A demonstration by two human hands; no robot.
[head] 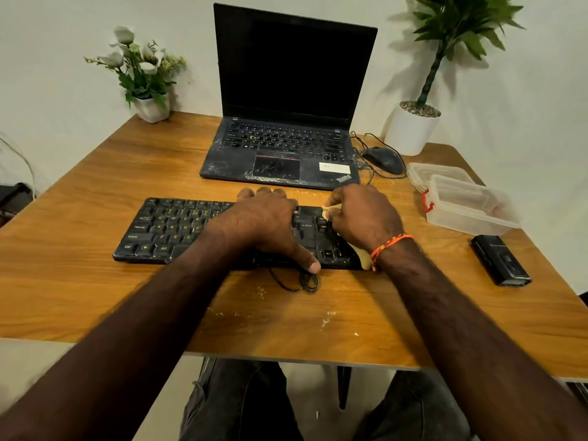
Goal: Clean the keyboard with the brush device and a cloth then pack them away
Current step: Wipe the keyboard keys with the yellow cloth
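On the wooden desk [95, 192], the black keyboard [165, 227] lies before the open laptop [286, 90]. Our left hand [264, 218] rests flat across the keyboard's middle, grip spread; our right hand [362, 214] has its grip closed on a yellow cloth [364, 257] over the right-hand keys. The black brush device [499, 261] lies well right, beside a clear container [467, 205].

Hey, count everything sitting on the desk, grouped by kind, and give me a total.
Computer gear: 3 (black laptop, black keyboard, black mouse)
Potted plants: 2 (white flowers, green plant)
Clear plastic container: 1
Yellow cloth: 1
Black brush device: 1
Total: 8
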